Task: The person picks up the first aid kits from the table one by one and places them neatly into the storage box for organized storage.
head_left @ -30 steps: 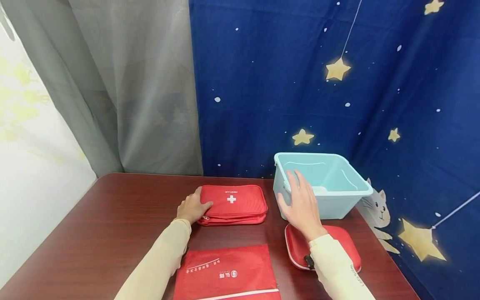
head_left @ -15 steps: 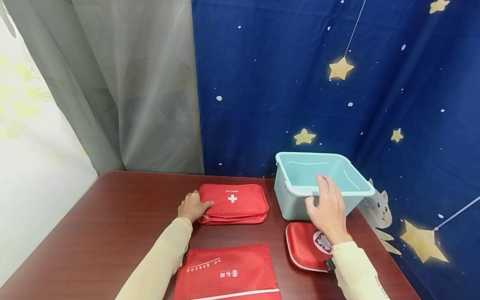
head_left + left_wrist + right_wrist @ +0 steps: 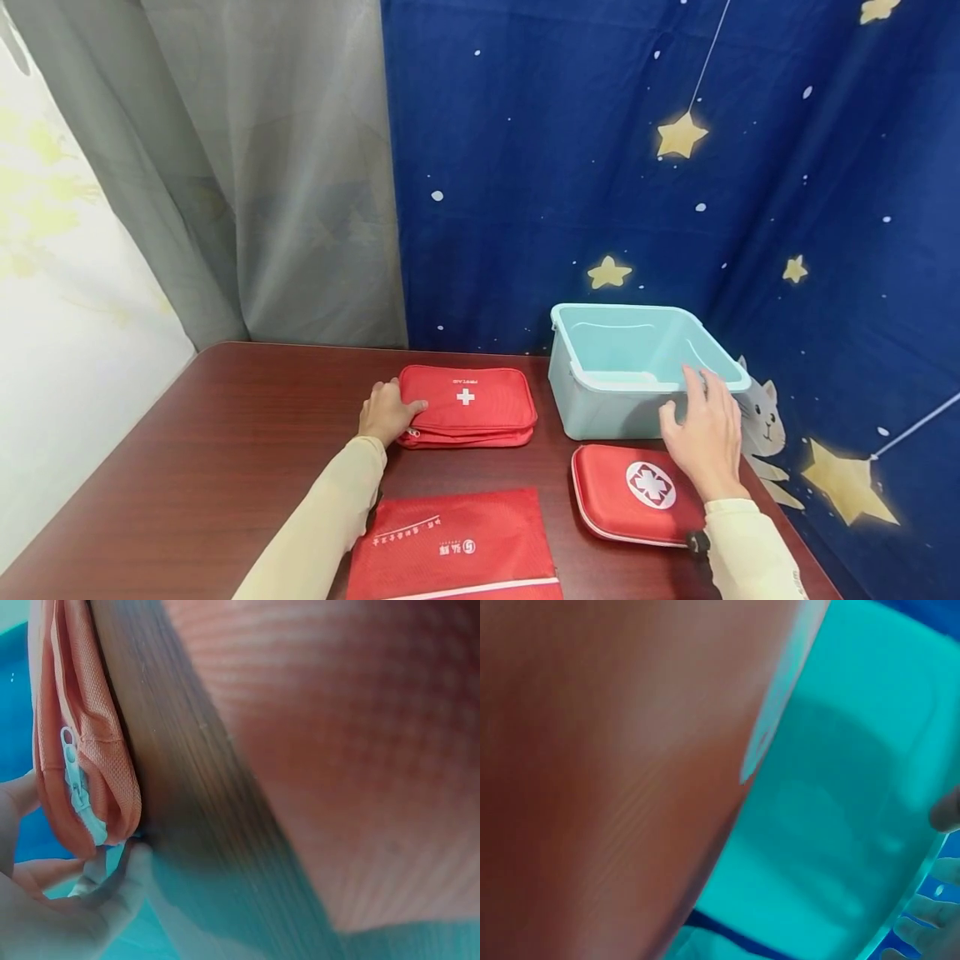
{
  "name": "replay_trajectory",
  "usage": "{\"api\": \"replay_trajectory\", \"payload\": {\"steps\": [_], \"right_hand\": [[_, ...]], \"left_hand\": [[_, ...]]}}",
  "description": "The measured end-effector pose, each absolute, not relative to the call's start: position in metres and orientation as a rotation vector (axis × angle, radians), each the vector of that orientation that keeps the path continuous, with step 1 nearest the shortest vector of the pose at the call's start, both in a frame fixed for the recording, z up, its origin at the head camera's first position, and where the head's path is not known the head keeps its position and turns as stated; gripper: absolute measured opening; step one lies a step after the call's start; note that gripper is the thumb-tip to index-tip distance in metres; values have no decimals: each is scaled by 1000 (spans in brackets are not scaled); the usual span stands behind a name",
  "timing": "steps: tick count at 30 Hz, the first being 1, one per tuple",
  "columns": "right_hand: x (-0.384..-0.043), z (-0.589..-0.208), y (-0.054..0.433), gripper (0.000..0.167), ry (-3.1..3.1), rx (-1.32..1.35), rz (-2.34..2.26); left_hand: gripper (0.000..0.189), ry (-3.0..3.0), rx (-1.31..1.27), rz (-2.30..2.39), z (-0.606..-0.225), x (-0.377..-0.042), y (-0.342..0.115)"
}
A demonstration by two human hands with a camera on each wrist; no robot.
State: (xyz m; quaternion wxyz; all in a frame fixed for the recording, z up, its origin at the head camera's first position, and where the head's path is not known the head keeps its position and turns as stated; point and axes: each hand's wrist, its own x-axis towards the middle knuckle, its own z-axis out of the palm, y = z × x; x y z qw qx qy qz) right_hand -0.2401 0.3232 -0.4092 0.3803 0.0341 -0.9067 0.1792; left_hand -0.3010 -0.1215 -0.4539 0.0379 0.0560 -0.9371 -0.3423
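The left hand (image 3: 390,410) grips the left end of a red first aid bag (image 3: 468,400) with a white cross, thumb on top. In the left wrist view, its fingers close round the bag's end beside the zipper pull (image 3: 73,761). The right hand (image 3: 707,437) holds nothing, fingers extended and slightly bent. It hovers at the right front of a light blue plastic bin (image 3: 622,417), behind a red first aid case (image 3: 630,500) with a round white emblem. In the right wrist view, its thumb (image 3: 946,811) is near the bin's rim; contact cannot be told.
A flat red zip pouch (image 3: 457,533) with white print lies at the table's front middle. The dark red-brown table (image 3: 247,450) ends near the right arm. A grey curtain (image 3: 315,167) and a blue starry curtain (image 3: 525,167) hang behind.
The right hand has moved right along the bin's front, uncovering the emblem on the red case. The left hand stays on the first aid bag.
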Motion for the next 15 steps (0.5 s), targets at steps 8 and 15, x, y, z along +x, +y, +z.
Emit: {"api": "replay_trajectory", "payload": {"steps": [8,15], "right_hand": [[-239,-419,342,57,-2367,16,425],[-239,-421,346,58,-2379,-32,447]], "left_hand": [[77,-2854,143,-1068,-454,-301,-120],[79,-2817,124,-1151,-455,-304,-120]]}}
